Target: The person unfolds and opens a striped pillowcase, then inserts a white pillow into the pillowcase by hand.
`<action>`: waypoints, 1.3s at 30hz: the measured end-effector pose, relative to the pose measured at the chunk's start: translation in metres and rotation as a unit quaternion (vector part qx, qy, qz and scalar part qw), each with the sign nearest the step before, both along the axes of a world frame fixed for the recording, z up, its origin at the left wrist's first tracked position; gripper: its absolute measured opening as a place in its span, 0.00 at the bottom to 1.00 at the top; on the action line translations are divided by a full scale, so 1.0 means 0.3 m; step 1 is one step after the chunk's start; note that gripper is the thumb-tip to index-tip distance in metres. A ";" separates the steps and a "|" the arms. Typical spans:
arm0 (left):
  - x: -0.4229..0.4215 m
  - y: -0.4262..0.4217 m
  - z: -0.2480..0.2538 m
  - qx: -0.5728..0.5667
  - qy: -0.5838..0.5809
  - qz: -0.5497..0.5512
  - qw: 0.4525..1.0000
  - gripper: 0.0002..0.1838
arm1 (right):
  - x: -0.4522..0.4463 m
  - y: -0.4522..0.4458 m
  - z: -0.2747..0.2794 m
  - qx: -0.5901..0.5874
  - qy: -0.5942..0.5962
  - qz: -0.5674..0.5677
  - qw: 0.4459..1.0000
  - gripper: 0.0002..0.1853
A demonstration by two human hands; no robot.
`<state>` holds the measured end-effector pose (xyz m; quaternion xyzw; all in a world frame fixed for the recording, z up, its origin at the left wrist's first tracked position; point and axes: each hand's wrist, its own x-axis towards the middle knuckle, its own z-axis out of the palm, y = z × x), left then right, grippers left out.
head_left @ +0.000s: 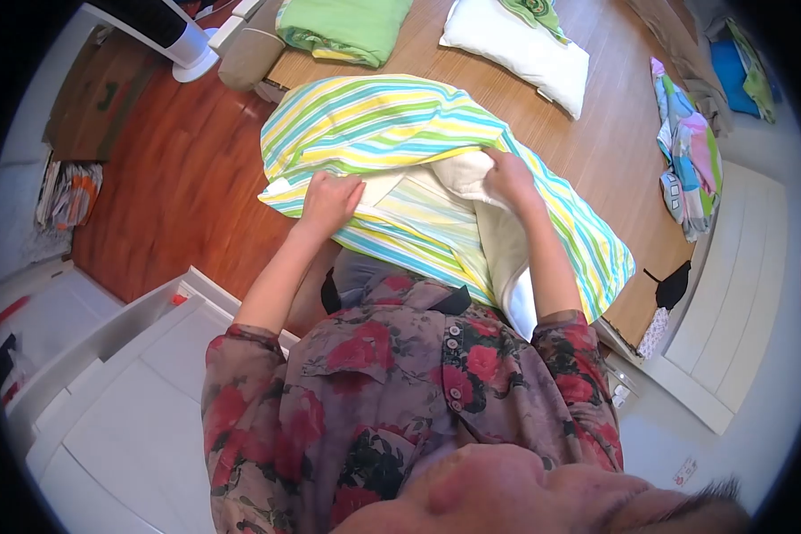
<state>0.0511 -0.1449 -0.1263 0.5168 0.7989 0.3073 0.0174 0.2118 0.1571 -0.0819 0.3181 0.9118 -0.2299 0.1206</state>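
Observation:
A striped cover (374,116) in yellow, green, blue and white lies bunched over the near edge of the wooden surface, with its opening facing my body. Inside the opening a cream-white padded layer (461,175) shows. My left hand (331,203) is closed on the cover's edge at the left of the opening. At the right of the opening, my right hand (510,181) grips the edge of the cover and the white layer, its fingertips partly hidden by the fabric. Loose striped fabric hangs down between my forearms.
The wooden surface (614,133) holds a folded green cloth (351,31), a white pillow (516,53), patterned clothes (685,151) and a black mask (670,287). A white fan (187,49) stands at the upper left; a white cabinet (133,400) is at the lower left.

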 end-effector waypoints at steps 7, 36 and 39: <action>0.101 -0.034 0.031 0.077 -0.096 0.161 0.979 0.17 | -0.136 -0.411 0.069 0.143 0.333 0.238 0.901 0.10; 0.328 0.180 0.420 0.186 -0.115 -0.028 0.975 0.11 | -0.059 -0.561 0.123 -0.122 0.270 0.336 0.894 0.15; 0.310 0.176 0.459 0.236 -0.087 -0.048 0.967 0.14 | -0.052 -0.566 0.154 -0.156 0.307 0.303 0.889 0.15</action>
